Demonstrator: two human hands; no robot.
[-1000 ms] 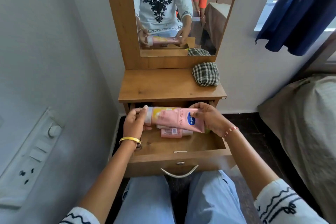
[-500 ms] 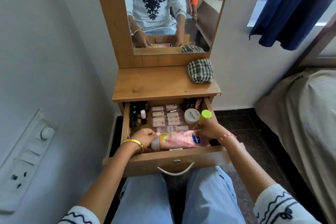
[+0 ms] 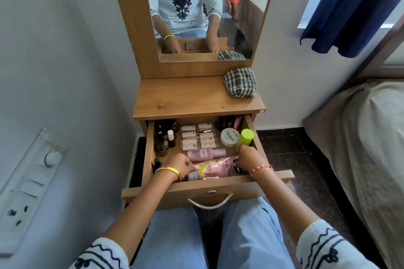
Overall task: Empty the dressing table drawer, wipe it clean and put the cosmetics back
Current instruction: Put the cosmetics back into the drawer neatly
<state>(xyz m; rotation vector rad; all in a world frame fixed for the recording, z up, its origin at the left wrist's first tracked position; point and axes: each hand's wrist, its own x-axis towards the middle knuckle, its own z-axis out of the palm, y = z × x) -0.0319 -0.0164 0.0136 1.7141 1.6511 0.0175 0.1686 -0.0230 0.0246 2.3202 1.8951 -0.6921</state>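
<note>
Bedroom counter drawer [image 3: 196,189] open; both hands' grip, left hand [image 3: 181,165] and right hand [image 3: 248,159], curls round pink tube [image 3: 215,168] at drawer's front; restocking nearly done, release next.

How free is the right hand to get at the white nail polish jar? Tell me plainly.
Probably yes. The white nail polish jar sits uncovered at the open drawer's right rear, just past the right hand, which grips the pink tube. It must first let go; the green-capped bottle stands close beside the jar.

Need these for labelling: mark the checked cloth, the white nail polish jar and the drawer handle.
checked cloth [image 3: 240,82], head view, middle of the bundle.
white nail polish jar [image 3: 229,137], head view, centre of its lid.
drawer handle [image 3: 210,204], head view, middle of the metal bow.
</note>
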